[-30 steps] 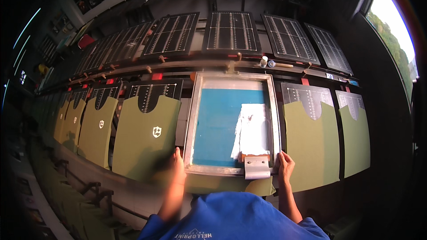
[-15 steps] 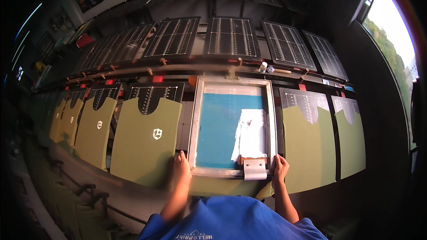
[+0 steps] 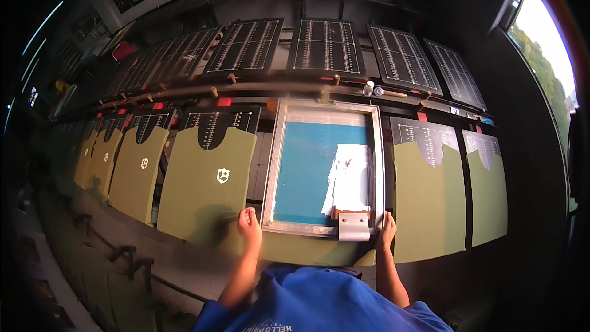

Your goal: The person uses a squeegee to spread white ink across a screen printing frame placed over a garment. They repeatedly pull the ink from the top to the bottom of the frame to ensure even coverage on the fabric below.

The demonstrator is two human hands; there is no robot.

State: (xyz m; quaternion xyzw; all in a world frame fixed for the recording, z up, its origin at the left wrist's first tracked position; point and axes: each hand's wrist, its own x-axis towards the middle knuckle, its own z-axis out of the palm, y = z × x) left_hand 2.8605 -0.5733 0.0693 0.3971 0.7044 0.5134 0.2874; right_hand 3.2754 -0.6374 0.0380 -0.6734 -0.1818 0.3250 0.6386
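A metal-framed printing screen [image 3: 268,166] with blue mesh lies in front of me over an olive shirt [image 3: 301,255]. White ink [image 3: 351,172] is spread on the right half of the mesh, and a squeegee with a bent metal handle [image 3: 354,227] rests at its near end. My left hand [image 3: 249,229] is just off the screen's near-left corner, its fingers curled together around nothing visible. Beside the near-right corner is my right hand [image 3: 386,233], fingers pointing up along the frame's edge. Whether they touch it is hard to tell.
Olive shirts on boards stand on both sides; those on the left, such as this shirt [image 3: 203,178], bear a white shield print. Behind runs a rail [image 3: 270,88] with a small bottle [image 3: 368,88]. Black ruled boards [image 3: 326,46] line the far side. A window [image 3: 544,43] is at right.
My left hand has drawn slightly away from the screen frame. My right hand's fingers have straightened along the edge. The view has shifted a little, and the screen stays over its shirt.
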